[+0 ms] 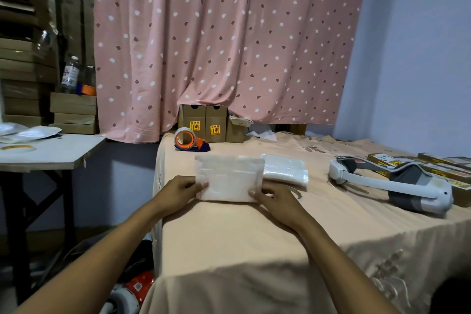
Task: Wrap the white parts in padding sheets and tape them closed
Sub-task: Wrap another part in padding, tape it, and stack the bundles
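The bundle (229, 178), a sheet folded over a part, sits pinched between both hands' fingers: left hand (181, 189) and right hand (275, 199) grasp its ends. Wrapping looks finished; taping likely follows, so one hand must reach the dispenser (190, 140), beyond the fingers.

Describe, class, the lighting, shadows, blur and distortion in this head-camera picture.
Head view: dim, soft light, with a broad shadow across the near tablecloth; wide-angle bending bows the side table and wall edges; the left hand and right hand look slightly soft against the pale bundle; no strong glare.
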